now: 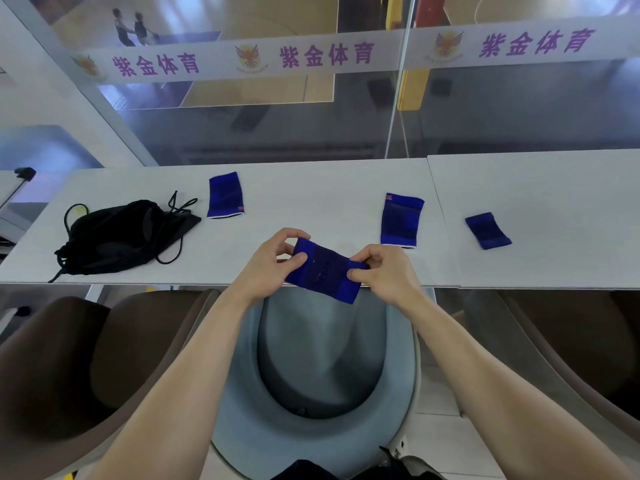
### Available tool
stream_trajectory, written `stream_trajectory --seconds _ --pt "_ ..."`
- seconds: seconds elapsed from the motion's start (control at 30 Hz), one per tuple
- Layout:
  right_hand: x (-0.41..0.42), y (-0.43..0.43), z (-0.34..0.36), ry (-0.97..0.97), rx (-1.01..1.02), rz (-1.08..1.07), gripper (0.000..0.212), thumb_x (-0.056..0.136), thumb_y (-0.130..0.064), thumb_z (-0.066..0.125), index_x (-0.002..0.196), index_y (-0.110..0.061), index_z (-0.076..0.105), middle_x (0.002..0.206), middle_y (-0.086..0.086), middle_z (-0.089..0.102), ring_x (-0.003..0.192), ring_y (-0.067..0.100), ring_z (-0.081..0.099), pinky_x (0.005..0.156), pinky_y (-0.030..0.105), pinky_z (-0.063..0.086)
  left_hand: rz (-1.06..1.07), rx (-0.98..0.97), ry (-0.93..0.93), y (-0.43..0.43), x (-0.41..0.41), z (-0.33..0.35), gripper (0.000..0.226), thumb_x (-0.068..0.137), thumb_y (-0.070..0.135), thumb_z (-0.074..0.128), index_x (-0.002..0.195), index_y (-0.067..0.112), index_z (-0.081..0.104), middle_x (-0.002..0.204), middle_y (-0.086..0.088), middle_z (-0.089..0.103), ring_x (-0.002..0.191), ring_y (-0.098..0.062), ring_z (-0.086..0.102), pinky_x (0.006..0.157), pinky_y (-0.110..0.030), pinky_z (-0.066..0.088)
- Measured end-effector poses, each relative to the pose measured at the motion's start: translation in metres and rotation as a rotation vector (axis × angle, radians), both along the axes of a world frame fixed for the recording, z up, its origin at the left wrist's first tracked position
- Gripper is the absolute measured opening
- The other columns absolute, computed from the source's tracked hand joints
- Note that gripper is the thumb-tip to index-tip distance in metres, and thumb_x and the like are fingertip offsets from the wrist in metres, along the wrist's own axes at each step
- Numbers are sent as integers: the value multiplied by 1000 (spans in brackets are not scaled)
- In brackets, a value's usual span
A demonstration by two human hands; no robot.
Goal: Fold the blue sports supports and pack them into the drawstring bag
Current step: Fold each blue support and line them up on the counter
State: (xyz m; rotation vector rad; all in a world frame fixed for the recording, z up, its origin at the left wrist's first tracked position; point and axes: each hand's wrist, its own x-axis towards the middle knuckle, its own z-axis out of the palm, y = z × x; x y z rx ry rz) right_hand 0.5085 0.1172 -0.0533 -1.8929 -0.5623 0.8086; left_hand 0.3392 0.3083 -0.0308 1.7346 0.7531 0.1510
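Held support: a blue knitted sports support, the held support (322, 270), is lifted in the air over the near edge of a pale table (311, 188), stretched between both hands and tilted down to the right.
Left hand: the left hand (266, 265) pinches the left end of the held support, thumb in front and fingers curled behind.
Right hand: the right hand (388, 271) pinches the right end in the same way, thumb on the near face.
Fold state: it may already be doubled over once, but the layers cannot be made out from this angle.
Other supports: a long support (225, 195) lies flat at the back left, just beside the bag. A second long support (400, 220) lies right of centre. A short support (487, 231) lies further right, well apart from the bag.
Drawstring bag: the black drawstring bag (121, 233) lies slumped on the table's left side, its cords loose around it.
Handling: the supports look light, soft and stretchy. They will likely spring open if let go, and nothing about them seems fragile.
Where to hold: pinching both short ends suits folding. A folded piece is best held across the fold so the layers stay together.
Bag handling: limp cloth, so its mouth will probably need one hand to hold it open.
Below the hands: a grey chair (318, 358).
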Motion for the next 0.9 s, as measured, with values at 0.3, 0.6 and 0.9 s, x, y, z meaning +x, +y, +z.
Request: stream_trajectory --seconds 0.3,0.6,0.9 --pt "-10 -3 -5 17 -119 91 27 89 -49 86 95 -23 79 81 -2 83 73 14 81 80 33 61 32 33 31 -2 -3 -8 39 93 0 80 120 28 73 115 -6 76 100 -32 79 79 -47 68" --pt "-23 6 -5 68 -244 64 26 97 -33 73 89 -9 76 67 9 80 61 22 80 68 41 64 -105 422 94 -31 13 -17 19 88 24 78 102 36 71 88 13 81 84 -15 76 82 -48 63" --pt "-15 1 0 515 -30 -174 15 97 -7 72 107 2 66 85 26 81 73 39 83 69 41 70 -225 347 123 -51 19 -20 26 108 23 69 126 29 52 100 10 85 76 -11 70 73 -27 52"
